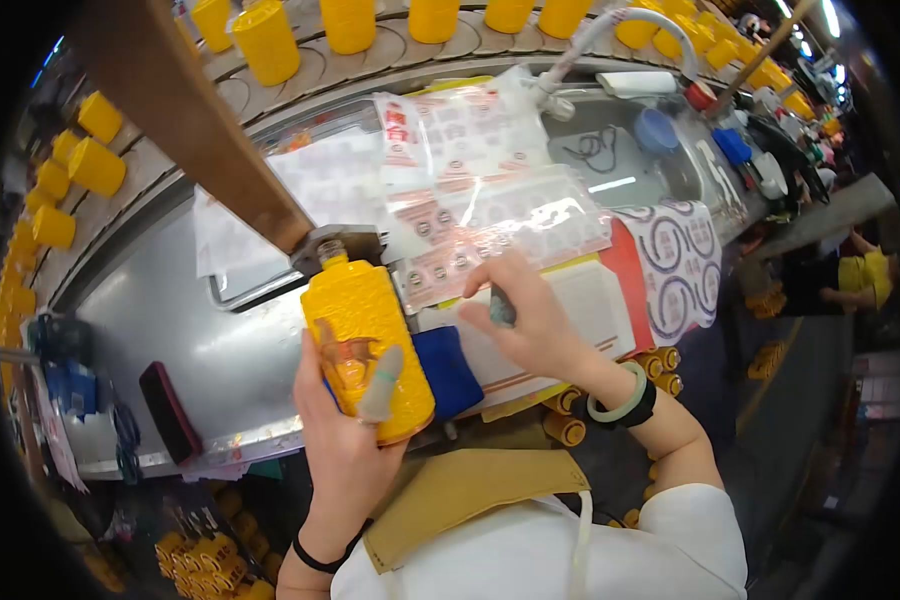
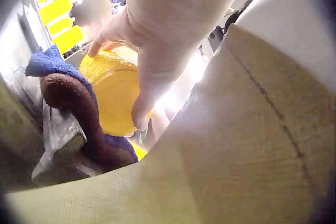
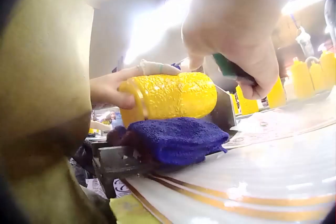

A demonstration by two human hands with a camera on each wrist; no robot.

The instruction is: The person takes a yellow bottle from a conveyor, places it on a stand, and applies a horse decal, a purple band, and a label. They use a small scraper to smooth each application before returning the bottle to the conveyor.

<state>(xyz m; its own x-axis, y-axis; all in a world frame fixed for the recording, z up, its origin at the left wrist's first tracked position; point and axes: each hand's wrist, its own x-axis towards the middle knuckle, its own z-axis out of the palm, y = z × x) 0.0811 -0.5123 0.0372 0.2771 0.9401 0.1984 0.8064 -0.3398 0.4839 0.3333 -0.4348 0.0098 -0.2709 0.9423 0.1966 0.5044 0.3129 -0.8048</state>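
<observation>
A yellow textured bottle (image 1: pixel 370 310) with a brown figure on its face is gripped near its base by my left hand (image 1: pixel 345 455), one covered finger lying across the front. Its neck is up against a metal fixture (image 1: pixel 345 243). In the left wrist view, the left hand (image 2: pixel 163 40) spans the round bottle base (image 2: pixel 116 100). My right hand (image 1: pixel 535 325), right of the bottle and apart from it, has curled fingers around a small dark green item (image 1: pixel 501 307). The right wrist view shows that item (image 3: pixel 227 67) in the right hand (image 3: pixel 236 29), beyond the bottle (image 3: pixel 170 95).
A blue cloth (image 1: pixel 448 370) lies against the bottle's right side. A wooden beam (image 1: pixel 205 130) slants down to the fixture. Printed plastic sheets (image 1: pixel 500 220) cover the middle of the metal table (image 1: pixel 160 320). Yellow containers (image 1: pixel 267 45) line a conveyor behind; a dark phone-like object (image 1: pixel 170 412) lies left.
</observation>
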